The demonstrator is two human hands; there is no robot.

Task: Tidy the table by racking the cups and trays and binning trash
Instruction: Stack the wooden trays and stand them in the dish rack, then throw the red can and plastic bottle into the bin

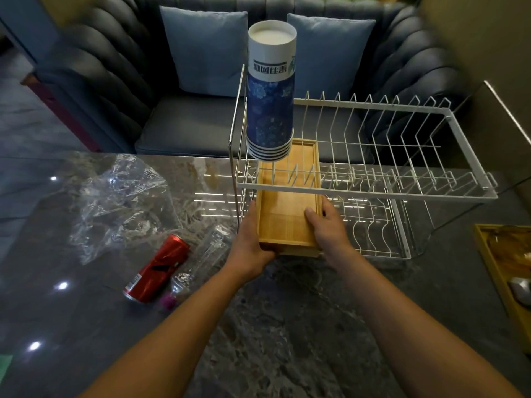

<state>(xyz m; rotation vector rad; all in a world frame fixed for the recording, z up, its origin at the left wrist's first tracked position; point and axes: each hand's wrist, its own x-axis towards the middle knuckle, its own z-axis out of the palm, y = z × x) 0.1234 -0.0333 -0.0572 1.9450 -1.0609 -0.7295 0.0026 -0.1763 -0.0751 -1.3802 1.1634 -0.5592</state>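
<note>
Fingers [311,215] of the left hand [249,247] and right hand [329,229] curl round the sides of the wooden tray [287,222], which is best eased level and straight into the lower tier of the rack [373,193] just beyond them.

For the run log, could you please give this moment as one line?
left hand, right hand: grip wooden tray, partly in dish rack, lower tier | cups: racked | can, bottle: on table

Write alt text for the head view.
The left hand and right hand hold a wooden tray partly inside the lower tier of a white wire rack, beneath a stack of upturned cups. A red can, clear bottle and crumpled plastic lie left on the dark table.
</note>
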